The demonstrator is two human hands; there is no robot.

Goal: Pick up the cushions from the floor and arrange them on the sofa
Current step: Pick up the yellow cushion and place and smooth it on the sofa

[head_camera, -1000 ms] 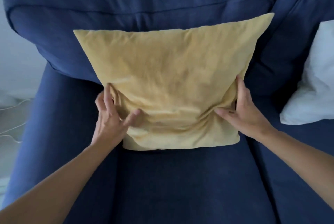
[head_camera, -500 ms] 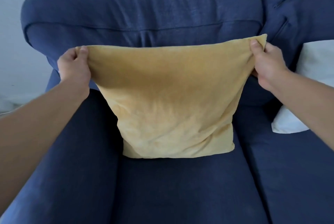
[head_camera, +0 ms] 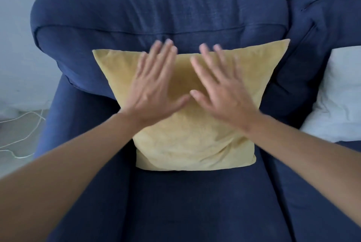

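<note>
A yellow cushion (head_camera: 195, 140) stands upright on the seat of the dark blue sofa (head_camera: 156, 17), leaning against its backrest. My left hand (head_camera: 154, 87) and my right hand (head_camera: 218, 89) are side by side in front of the cushion's upper half, both flat with fingers spread and holding nothing. Motion blurs them, so I cannot tell whether the palms touch the fabric. A white cushion (head_camera: 338, 101) lies on the sofa at the right edge, partly cut off by the frame.
White cables (head_camera: 23, 124) trail over the pale floor to the left of the sofa's armrest. A light wall rises behind the backrest. The sofa seat extends toward me below the yellow cushion.
Both hands let go of the yellow cushion's top corners and came together, open, over its upper middle. The cushion stays leaning on the backrest.
</note>
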